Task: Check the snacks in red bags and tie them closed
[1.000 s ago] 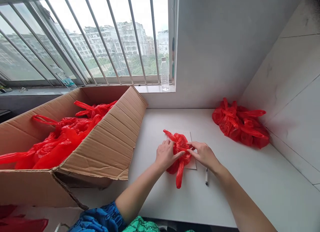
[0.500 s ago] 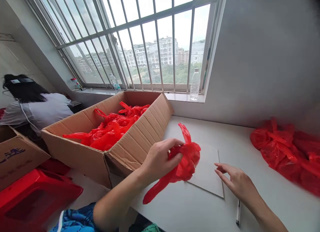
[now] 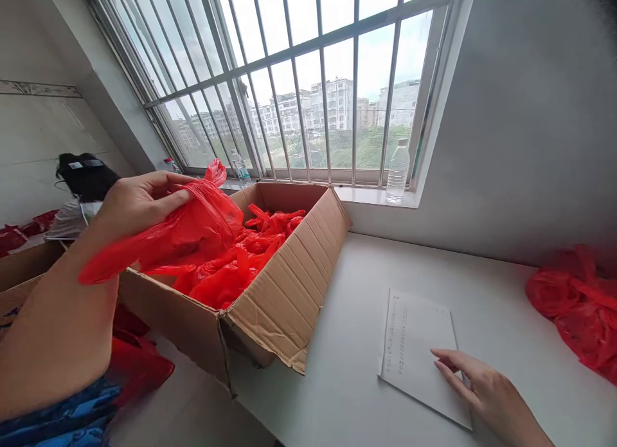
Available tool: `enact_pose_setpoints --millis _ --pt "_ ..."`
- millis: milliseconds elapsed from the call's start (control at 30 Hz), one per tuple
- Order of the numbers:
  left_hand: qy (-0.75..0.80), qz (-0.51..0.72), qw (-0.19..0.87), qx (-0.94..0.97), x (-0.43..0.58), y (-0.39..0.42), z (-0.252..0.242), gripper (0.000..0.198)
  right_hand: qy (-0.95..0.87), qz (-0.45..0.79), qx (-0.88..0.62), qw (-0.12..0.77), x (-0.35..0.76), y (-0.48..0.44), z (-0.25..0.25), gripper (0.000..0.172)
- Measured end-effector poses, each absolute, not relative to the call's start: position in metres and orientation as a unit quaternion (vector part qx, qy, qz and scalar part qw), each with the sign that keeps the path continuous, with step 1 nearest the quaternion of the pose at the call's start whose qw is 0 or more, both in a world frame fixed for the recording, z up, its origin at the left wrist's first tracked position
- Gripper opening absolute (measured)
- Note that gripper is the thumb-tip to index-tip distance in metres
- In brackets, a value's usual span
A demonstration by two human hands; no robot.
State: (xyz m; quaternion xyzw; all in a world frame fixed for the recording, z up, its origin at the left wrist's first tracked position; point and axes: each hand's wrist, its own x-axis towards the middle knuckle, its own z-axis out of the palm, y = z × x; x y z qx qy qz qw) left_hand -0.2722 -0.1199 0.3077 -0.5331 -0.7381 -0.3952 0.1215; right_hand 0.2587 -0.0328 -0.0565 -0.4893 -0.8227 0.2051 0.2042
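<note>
My left hand pinches a red plastic bag by its gathered top. The bag is raised over the left side of an open cardboard box, and one loose handle trails back along my forearm. Inside the box lie several more red plastic bags, partly hidden behind the held one. Low on the right, my right hand holds nothing, its thumb and fingers a little apart. It hovers at the right edge of a white pad of paper with rows of small handwritten marks.
Red bags are heaped on the white table against the wall. Clear bottles stand on the sill of the barred window. At the left sits another person, partly hidden by my arm, near a second carton.
My left hand has carried the red bag from above the pad leftward and up over the box. My right hand stays near the pad, which is now uncovered. The view has shifted left.
</note>
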Motion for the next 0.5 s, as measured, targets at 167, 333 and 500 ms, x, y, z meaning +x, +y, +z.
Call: enact_pose_setpoints --millis 167,333,500 --pt "-0.802 -0.202 0.121 -0.549 -0.345 -0.027 0.312 0.052 -0.803 0.198 -0.507 0.243 0.249 -0.033 -0.062 0.038" --pt "-0.804 -0.183 0.173 -0.539 -0.363 0.042 0.307 0.053 -0.791 0.221 -0.519 0.239 0.247 -0.03 -0.064 0.04" --pt "-0.755 -0.257 0.22 -0.563 -0.339 0.075 0.285 0.036 -0.784 0.23 -0.523 0.24 0.245 -0.028 -0.06 0.041"
